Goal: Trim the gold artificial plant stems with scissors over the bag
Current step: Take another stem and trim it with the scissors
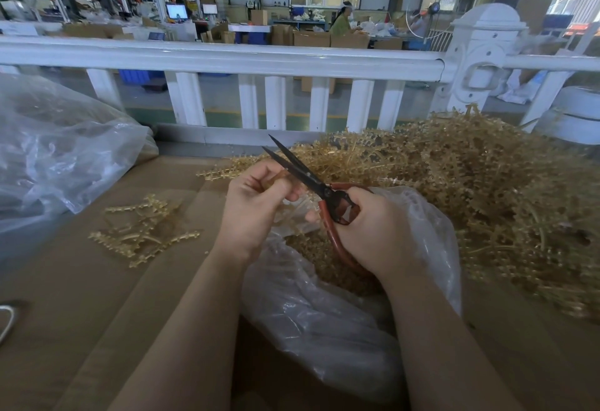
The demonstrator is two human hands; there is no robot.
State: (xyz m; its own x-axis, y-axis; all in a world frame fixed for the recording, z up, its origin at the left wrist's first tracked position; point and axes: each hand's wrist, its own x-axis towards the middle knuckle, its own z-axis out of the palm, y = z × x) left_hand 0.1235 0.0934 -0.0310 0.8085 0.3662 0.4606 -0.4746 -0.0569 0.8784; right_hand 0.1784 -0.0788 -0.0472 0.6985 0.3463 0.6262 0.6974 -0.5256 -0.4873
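Two bare hands meet over the clear plastic bag (324,323) at the near edge of the cardboard-covered table (81,280). Fingers of the right hand (373,235) are curled through the red loop handles of the scissors (311,180), whose dark blades stand parted and point up and away toward the white railing (227,60). The left hand (256,206) pinches a short gold stem (281,175) between thumb and fingers, its tip lying at the blades just above the bag's mouth. Inside the bag a layer of small gold trimmings (311,248) shows through the plastic.

Crowding the right side, a large heap of gold artificial plant stems (470,189) rises from the table and reaches right up against the bag and the right wrist, so there is little free room on that side. To the left a small loose cluster of stems (143,232) lies flat on the cardboard, well apart from the hands, with bare cardboard between. Farther left a second, big crumpled clear bag (58,150) bulges over the table's edge. The railing runs across just behind the table, closing the far side. Beyond it a workshop floor holds cardboard boxes (311,38) and people seated at distant benches
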